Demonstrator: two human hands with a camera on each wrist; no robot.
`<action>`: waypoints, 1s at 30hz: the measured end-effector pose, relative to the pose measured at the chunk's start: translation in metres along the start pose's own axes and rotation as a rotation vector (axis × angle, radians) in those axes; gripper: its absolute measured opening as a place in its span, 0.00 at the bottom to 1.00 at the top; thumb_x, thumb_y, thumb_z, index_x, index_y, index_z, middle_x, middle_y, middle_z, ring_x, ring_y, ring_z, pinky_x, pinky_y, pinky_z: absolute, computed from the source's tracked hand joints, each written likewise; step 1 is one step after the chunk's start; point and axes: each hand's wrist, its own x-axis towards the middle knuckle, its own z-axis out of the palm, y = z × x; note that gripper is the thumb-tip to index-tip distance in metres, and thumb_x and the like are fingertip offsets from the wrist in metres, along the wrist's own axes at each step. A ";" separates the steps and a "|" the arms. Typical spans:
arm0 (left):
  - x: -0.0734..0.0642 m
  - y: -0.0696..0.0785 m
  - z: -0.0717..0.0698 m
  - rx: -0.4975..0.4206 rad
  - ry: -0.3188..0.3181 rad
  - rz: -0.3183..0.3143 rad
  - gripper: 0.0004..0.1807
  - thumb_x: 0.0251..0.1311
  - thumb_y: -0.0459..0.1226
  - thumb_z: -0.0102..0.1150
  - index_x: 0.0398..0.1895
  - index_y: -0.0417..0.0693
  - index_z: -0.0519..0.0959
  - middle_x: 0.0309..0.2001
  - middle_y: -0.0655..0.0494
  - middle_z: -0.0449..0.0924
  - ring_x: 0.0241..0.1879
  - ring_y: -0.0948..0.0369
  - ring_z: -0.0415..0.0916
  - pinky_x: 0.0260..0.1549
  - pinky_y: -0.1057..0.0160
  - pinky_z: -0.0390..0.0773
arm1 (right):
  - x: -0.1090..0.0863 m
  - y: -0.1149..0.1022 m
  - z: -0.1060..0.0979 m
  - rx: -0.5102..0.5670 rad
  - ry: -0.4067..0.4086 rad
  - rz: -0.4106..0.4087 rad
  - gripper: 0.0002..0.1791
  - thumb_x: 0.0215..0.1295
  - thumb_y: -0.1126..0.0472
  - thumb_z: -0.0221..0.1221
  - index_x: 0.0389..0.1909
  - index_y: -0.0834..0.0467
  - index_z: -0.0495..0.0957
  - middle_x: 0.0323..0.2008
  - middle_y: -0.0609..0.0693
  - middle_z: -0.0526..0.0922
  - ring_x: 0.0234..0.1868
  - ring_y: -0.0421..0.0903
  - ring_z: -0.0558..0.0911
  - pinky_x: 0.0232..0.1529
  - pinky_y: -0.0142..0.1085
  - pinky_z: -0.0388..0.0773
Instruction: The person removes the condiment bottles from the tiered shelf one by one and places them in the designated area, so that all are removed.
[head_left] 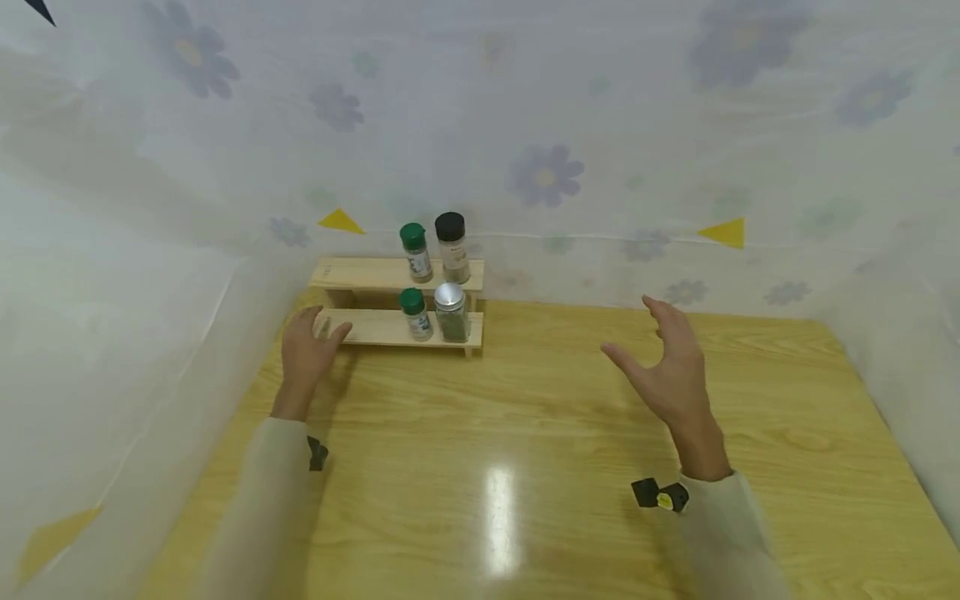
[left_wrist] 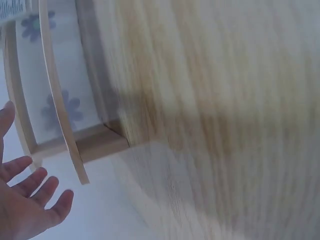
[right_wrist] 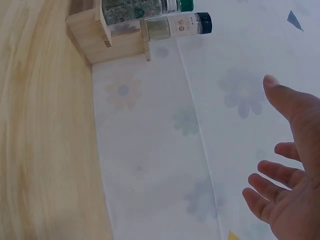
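Observation:
A two-tier wooden rack (head_left: 367, 327) stands at the back left of the table, against the flowered cloth. Its upper tier carries a green-capped spice jar (head_left: 417, 254) and a taller black-capped spice jar (head_left: 453, 250). Below them, on the lower tier, are another green-capped spice jar (head_left: 417, 317) and a silver-lidded glass jar (head_left: 452, 315) with green flakes inside. My left hand (head_left: 306, 354) is at the rack's left end, thumb and fingers spread, holding nothing. Far to the right of the rack, my right hand (head_left: 675, 375) hovers over the table with its fingers apart and nothing in it.
The wooden table (head_left: 555, 433) has white flowered cloth (head_left: 622, 125) hanging behind it and along both sides. Yellow triangles (head_left: 723, 233) mark the cloth at the back. A small dark wrist camera (head_left: 660, 496) sits by the right sleeve.

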 end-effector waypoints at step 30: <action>0.046 -0.033 -0.008 -0.285 -0.408 -0.397 0.52 0.59 0.54 0.59 0.72 0.31 0.44 0.71 0.29 0.46 0.70 0.37 0.50 0.67 0.44 0.58 | 0.046 -0.040 0.072 0.224 -0.203 0.014 0.41 0.55 0.52 0.68 0.69 0.51 0.61 0.63 0.54 0.70 0.61 0.53 0.70 0.59 0.51 0.70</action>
